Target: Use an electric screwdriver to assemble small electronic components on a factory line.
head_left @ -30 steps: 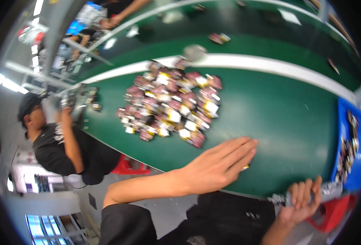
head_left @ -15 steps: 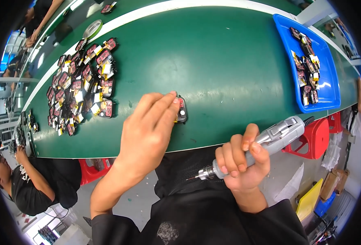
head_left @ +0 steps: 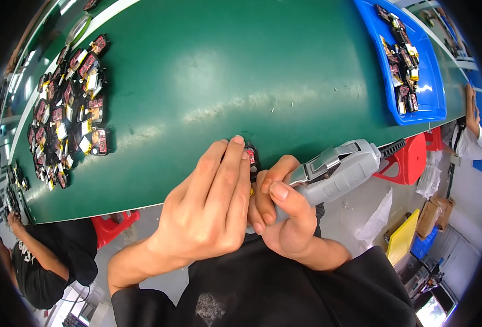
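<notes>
Near the front edge of the green table sits a small black electronic device point(head_left: 253, 159) with a red circuit board showing. My left hand point(head_left: 205, 199) lies over it from the left, fingers pressed together and gripping its side, so most of the device is covered. A grey electric screwdriver point(head_left: 339, 169) is wrapped in the fingers of my right hand point(head_left: 289, 215), just right of the device. Its body slants up to the right, with a black cord sleeve at the back end. The bit is hidden behind my hands.
A heap of similar devices point(head_left: 95, 109) covers the table's left side, near a round green-rimmed dish point(head_left: 78, 30). At the right a blue tray point(head_left: 432, 82) holds several more. Red stools point(head_left: 410, 161) stand below the edge. A co-worker point(head_left: 45, 261) sits at left.
My right hand has brought the screwdriver left and up, next to my left hand. My left hand and the device appear slightly closer to me. The whole view has shifted.
</notes>
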Tool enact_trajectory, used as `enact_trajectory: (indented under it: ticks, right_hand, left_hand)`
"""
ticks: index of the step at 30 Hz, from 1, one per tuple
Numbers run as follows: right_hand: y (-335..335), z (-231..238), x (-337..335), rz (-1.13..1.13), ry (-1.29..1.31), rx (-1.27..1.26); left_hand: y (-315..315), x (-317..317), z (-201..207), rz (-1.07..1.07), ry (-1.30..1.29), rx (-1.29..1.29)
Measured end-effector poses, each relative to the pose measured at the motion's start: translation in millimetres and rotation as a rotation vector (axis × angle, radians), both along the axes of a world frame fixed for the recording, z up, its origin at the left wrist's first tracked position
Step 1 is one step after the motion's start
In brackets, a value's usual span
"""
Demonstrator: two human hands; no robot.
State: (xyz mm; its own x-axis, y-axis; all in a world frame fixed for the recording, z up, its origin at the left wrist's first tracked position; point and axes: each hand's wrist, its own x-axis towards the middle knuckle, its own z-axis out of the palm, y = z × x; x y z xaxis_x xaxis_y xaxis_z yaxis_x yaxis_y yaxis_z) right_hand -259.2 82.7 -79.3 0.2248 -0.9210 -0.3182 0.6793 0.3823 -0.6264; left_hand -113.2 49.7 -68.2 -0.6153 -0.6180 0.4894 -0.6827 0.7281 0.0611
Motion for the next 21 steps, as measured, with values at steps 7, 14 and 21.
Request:
enact_trajectory:
  ticks: [7,14,21]
  right_hand:
    - [-27.4,16.8,-29.7,0.068,-0.106,-0.302]
    - [-85.7,50.6,-55.6,0.103,-0.006,-0.595]
    - [-109.2,30.2,-55.1,0.218,-0.066,-0.63]
  left_hand:
    - [6.2,3.4,2.4,0.015,0.031,0.196]
    - [9.9,2.1,2.8,0.025,-0.016,0.201]
    - [6.5,-0.3,-0.9,0.05,0.055,0.218]
